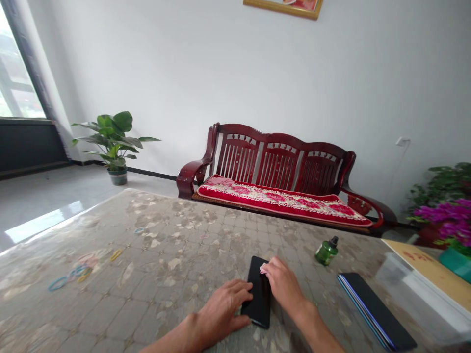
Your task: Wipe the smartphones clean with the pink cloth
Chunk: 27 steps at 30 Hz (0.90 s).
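Right hand pinches a pale cloth at the upper end of a black phone; left hand, thumb spread from fingers, touches its left edge.

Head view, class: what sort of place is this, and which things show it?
Probably a living room, though a reception area can't be ruled out: the wooden settee, its red patterned seat cover and the leafy potted plant suggest it.

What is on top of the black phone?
The right hand holds a pale wad over the black phone near its upper right; the left hand overlaps its left edge. The surface beneath is hidden.
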Available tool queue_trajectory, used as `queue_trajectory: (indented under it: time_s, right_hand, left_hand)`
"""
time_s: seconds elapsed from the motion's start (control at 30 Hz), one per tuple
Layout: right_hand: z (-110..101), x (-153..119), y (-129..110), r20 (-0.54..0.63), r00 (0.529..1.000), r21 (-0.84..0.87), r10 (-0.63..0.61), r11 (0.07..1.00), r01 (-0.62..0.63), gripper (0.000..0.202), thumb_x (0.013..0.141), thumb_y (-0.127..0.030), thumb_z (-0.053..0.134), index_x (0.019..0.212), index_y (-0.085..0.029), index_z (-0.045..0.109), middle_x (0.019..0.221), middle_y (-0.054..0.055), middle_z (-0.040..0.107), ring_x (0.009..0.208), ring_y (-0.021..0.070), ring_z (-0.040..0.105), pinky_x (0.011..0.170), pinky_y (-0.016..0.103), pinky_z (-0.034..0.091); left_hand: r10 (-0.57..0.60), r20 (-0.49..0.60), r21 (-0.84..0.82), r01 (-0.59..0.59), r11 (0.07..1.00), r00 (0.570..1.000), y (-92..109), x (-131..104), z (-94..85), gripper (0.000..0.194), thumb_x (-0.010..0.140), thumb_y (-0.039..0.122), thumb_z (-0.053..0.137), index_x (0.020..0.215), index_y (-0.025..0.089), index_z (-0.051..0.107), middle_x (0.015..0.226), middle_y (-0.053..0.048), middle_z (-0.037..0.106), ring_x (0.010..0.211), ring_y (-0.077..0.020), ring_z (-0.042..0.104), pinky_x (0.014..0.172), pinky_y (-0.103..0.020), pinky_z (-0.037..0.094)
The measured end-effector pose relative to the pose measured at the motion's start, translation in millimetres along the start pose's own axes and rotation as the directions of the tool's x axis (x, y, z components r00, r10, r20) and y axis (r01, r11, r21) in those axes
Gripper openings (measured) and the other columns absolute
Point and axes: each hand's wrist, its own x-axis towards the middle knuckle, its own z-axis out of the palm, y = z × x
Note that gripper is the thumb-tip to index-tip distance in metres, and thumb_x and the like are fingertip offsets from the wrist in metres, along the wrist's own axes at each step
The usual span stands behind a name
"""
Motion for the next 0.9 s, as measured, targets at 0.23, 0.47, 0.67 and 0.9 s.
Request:
queue_trajectory:
  time_s: [0.23,0.47,0.67,0.9]
  right_hand:
    - [-0.1,12.6,3.0,0.0,1.0,-0.055,-0.012,0.998,0.012,0.033,0.092,-0.012,0.042,0.087,-0.025,0.072,0.088,0.004,0.064,0.089,0.0179,0.06,0.079,0.025,0.044]
    - [7.7,17.4,2.9,-0.028,0.999,-0.104,-0.022,0.994,0.019,0.032,0.094,-0.013,0.042,0.089,-0.024,0.072,0.089,0.004,0.063,0.089,0.0189,0.06,0.08,0.026,0.045]
    - [13.0,-9.4,-8.0,-0.015,0.997,-0.052,-0.072,0.996,0.071,0.032,0.097,-0.016,0.039,0.094,-0.026,0.069,0.091,0.003,0.062,0.091,0.018,0.06,0.082,0.027,0.045]
    - [17.4,33.2,-7.2,-0.052,0.999,-0.168,0.008,0.986,-0.017,0.029,0.095,-0.015,0.046,0.085,-0.025,0.071,0.086,0.004,0.063,0.088,0.0184,0.06,0.078,0.025,0.042]
  left_hand:
    - [0.001,0.011,-0.027,-0.001,1.0,1.0,3.9,0.2,-5.2,0.037,0.079,0.021,0.071,0.115,0.022,0.064,0.137,-0.009,0.059,0.125,-0.0238,0.055,0.107,-0.037,0.041]
    - [0.006,-0.003,-0.012,-0.006,1.0,1.0,5.3,1.5,-4.7,0.038,0.077,0.023,0.072,0.114,0.022,0.065,0.134,-0.007,0.062,0.119,-0.0254,0.058,0.103,-0.036,0.045]
    - [0.003,-0.012,0.01,-0.003,1.0,1.0,6.3,3.1,0.3,0.03,0.079,0.026,0.07,0.108,0.022,0.066,0.126,-0.006,0.066,0.11,-0.026,0.06,0.098,-0.036,0.047]
    - [-0.006,-0.011,0.022,0.006,1.0,1.0,5.9,3.9,6.8,0.029,0.082,0.029,0.069,0.11,0.023,0.065,0.125,-0.006,0.065,0.111,-0.0262,0.059,0.099,-0.037,0.045]
